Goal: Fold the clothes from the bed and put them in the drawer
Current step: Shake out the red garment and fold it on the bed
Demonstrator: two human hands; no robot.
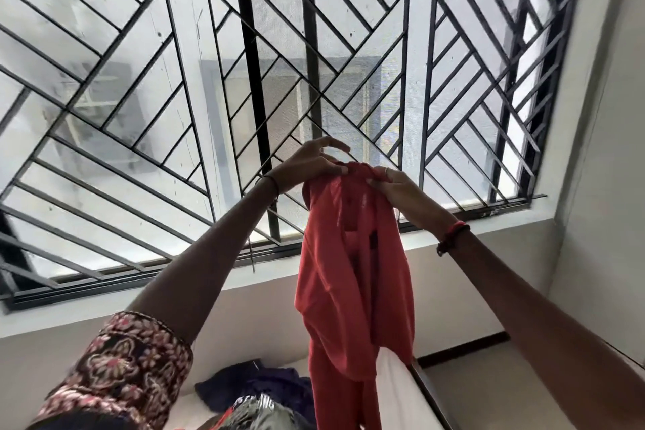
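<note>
A red garment [352, 276] hangs full length in front of me, held up high before the window. My left hand [307, 164] pinches its top edge on the left, with the other fingers spread. My right hand [391, 183] grips the bunched top edge on the right. The two hands are close together at the top of the garment. Its lower end drops out of view at the bottom. Below lies the bed [394, 391] with a white sheet, and a dark blue garment [251, 391] and a grey printed one [260, 412] on it.
A large window with a black diagonal grille [244, 80] fills the wall ahead. A white wall [607, 150] stands at the right. The bed's dark wooden edge [432, 398] runs down at the lower right.
</note>
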